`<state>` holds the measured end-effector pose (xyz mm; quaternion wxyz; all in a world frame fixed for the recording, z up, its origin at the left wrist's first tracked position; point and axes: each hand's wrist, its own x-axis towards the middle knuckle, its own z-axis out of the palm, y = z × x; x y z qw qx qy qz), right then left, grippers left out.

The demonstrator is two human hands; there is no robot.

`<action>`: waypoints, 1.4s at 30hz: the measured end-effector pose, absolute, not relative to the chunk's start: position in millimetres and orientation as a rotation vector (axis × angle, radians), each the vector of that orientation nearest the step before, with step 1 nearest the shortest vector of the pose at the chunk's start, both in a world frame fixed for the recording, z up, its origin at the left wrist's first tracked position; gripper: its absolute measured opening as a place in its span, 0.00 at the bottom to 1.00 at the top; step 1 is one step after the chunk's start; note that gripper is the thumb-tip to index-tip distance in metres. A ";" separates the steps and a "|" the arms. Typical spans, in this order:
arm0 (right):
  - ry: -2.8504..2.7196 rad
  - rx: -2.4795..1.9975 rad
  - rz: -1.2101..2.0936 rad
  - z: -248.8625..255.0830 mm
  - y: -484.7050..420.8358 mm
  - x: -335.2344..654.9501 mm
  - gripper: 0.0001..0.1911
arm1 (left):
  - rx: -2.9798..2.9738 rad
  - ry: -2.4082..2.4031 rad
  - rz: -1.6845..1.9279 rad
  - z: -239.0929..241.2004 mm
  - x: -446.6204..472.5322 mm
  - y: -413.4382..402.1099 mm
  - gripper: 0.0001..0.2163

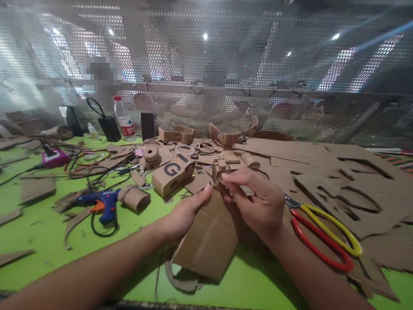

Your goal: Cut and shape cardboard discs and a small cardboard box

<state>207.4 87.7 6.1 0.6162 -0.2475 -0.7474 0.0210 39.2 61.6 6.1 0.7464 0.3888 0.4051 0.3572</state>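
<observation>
A folded cardboard piece (pixel 209 237) tilts toward me just above the green table's front. My left hand (pixel 189 211) grips its left side, thumb stretched along the upper edge. At the top end my right hand (pixel 254 198) pinches a small torn bit or edge of the cardboard between thumb and forefinger; the exact part is too small to make out. Behind the hands stands a small cardboard assembly (pixel 222 163). To their left lies a cardboard box (pixel 172 175) with black letters. Scissors (pixel 322 234) with red and yellow handles rest beside my right forearm.
A blue glue gun (pixel 105 201) lies at left beside a cardboard roll (pixel 134 197). Cables and a magenta device (pixel 54 157) are farther left. A bottle (pixel 125 118) and a phone (pixel 148 125) stand near the mesh screen (pixel 180 51). Cut cardboard sheets (pixel 290 157) cover the right side.
</observation>
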 end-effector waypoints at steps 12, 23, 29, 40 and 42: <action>-1.887 -1.271 -0.115 35.3 83.3 262.2 0.15 | 0.803 0.720 0.933 7.8 40.8 75.9 0.14; -2.196 -2.087 0.068 -7.2 43.4 380.7 0.25 | 1.715 1.198 0.985 1.4 36.0 80.8 0.16; -2.215 -2.113 0.075 6.1 47.4 354.6 0.33 | 1.760 1.085 0.988 8.5 32.2 74.8 0.08; -1.647 -1.774 0.408 7.9 23.8 374.3 0.22 | 1.646 0.949 1.073 9.1 36.5 74.9 0.18; -1.524 -1.661 0.575 -6.2 9.7 369.3 0.25 | 1.650 0.944 1.074 10.1 36.2 72.5 0.17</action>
